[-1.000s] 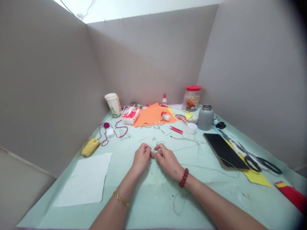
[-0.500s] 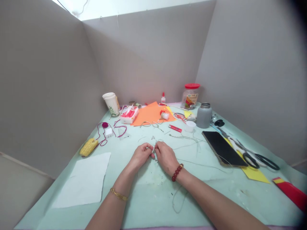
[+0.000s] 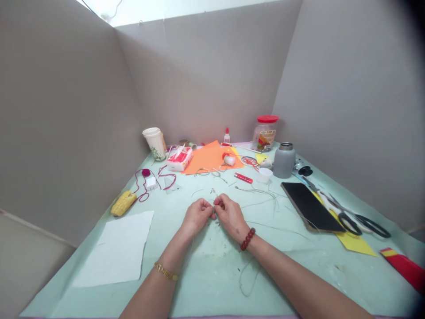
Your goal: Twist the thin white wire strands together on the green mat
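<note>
My left hand (image 3: 198, 216) and my right hand (image 3: 230, 215) meet fingertip to fingertip above the middle of the pale green table cover (image 3: 212, 283). Both are pinched on a thin cord, of which only fine strands show; its shape between the fingers is too small to tell. A gold bracelet is on my left wrist and a dark red bead bracelet on my right. Thin greenish cords (image 3: 279, 227) trail over the cover to the right of my hands, and a looped one (image 3: 244, 292) lies below them. Tiny bits lie just beyond my fingertips.
On the left are a white cloth (image 3: 114, 252), yellow object (image 3: 123, 204) and purple thread. Behind stand a cup (image 3: 155, 144), tissue pack (image 3: 179, 159), orange paper (image 3: 206, 158) and jar (image 3: 264, 133). On the right are a grey bottle (image 3: 284, 161), phone (image 3: 310, 206), scissors (image 3: 348, 221) and red lighter (image 3: 244, 178).
My fingertips have drawn closer together around the cord, and my right hand has turned slightly. The whole view has shifted a little.
</note>
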The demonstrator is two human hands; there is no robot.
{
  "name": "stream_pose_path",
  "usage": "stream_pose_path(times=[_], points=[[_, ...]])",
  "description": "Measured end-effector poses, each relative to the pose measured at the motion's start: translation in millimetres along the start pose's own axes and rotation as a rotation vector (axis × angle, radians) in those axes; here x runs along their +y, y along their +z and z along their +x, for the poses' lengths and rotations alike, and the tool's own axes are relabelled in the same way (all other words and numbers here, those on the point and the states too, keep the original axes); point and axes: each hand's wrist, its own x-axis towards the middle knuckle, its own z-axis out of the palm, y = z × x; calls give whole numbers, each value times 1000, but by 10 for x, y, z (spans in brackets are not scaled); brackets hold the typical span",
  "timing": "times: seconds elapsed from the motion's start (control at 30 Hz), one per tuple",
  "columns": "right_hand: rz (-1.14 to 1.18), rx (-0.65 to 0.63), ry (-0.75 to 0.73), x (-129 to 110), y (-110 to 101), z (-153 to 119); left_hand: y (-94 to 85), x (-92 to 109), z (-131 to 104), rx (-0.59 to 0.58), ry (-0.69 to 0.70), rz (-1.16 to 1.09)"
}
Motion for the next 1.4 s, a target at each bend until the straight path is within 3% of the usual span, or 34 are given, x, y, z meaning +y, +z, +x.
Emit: stream_pose_path(times=[0.1,0.2,0.3,0.5,0.7,0.8,0.97,1.13,1.27,1.33,1.4], points=[[-84,58,-65,7,-33,0,-10,-7,-30,34,44,21],[-177,142,-224,-18,-52,-14,-9,-19,-46,18,91,-2],[-203,129,-303,-38,-51,-30,-1,-35,-40,-4,122,-33],[-170,-2,-215,-34,-62,-10,-20,-46,-29,-64,161,-91],[-63,4,-74,-104,-96,16,-29,-56,-48,5,197,-15],[-1,-36,-71,-128,-177,3,-27,-57,-53,18,214,7],[59,-223,-63,-134,-424,-59,-27,-47,-70,18,227,35],[235,-661,129,-129,-606,-150,-26,-43,-91,11,222,78],[341,-975,219,-282,-766,-278,-32,-36,-92,24,224,88],[297,-1045,216,-408,-943,-376,-38,-31,-89,31,222,91],[187,-994,208,-486,-1219,-483,-43,-29,-89,32,215,99]])
